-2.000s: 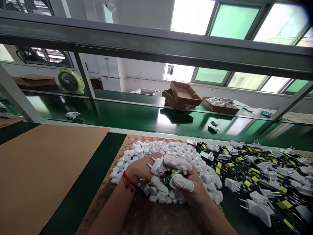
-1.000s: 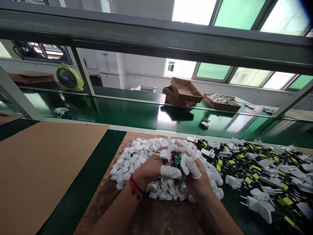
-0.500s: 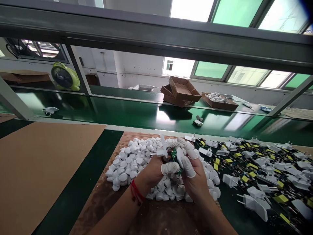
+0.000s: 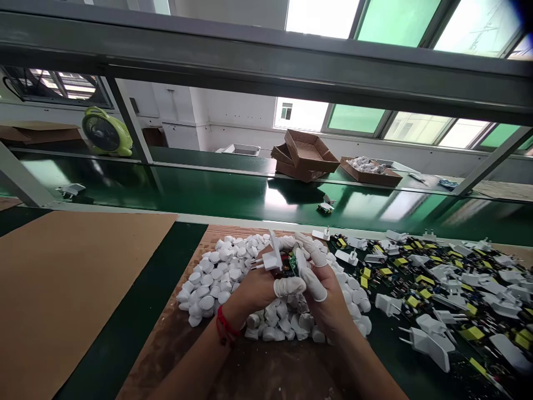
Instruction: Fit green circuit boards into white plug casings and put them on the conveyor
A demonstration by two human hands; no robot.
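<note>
Caps [image 4: 220, 272] heaped on brown sheet [image 4: 266, 378] right before me, maybe for easy reach. Loose plugs [image 4: 428, 341] spread on my right, maybe so two kinds don't mix. Plug [image 4: 270, 260] up in my hands, over caps, pins pointing left; green board [image 4: 292, 264] just beside it. Held up likely so I see tiny parts. My left hand [image 4: 258, 290] curled, thumb pinching board; its far fingers partly hidden. My right hand [image 4: 328, 291] curled too, pinching white cap [image 4: 300, 262] by board. Covers [image 4: 290, 286] on fingertips, maybe for grip.
</note>
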